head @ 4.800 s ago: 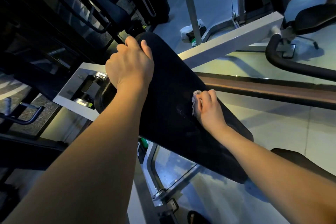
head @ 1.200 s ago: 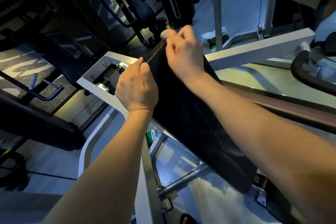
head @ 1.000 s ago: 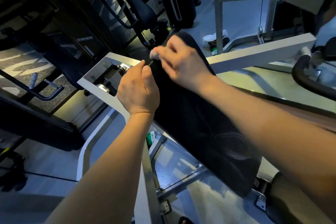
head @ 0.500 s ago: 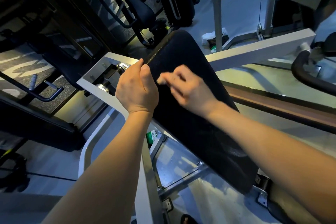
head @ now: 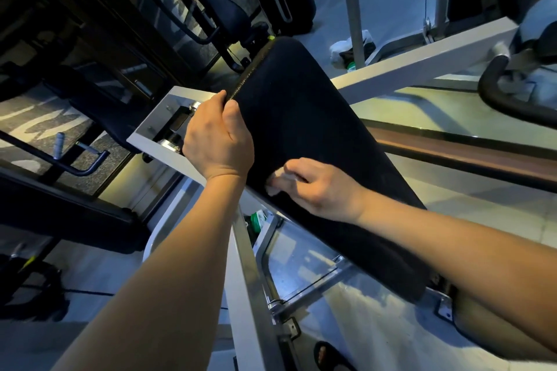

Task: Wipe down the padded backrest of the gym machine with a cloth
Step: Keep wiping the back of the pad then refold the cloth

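Now — right hand (head: 325, 190) low on backrest (head: 301, 111), fingers (head: 298, 164) around cloth (head: 278, 173).

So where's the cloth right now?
In the head view, the cloth is held in the right hand against the backrest near its left edge, just below the left hand.

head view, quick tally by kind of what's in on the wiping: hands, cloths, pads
hands: 2, left hand and right hand
cloth: 1
padded backrest: 1
total: 4
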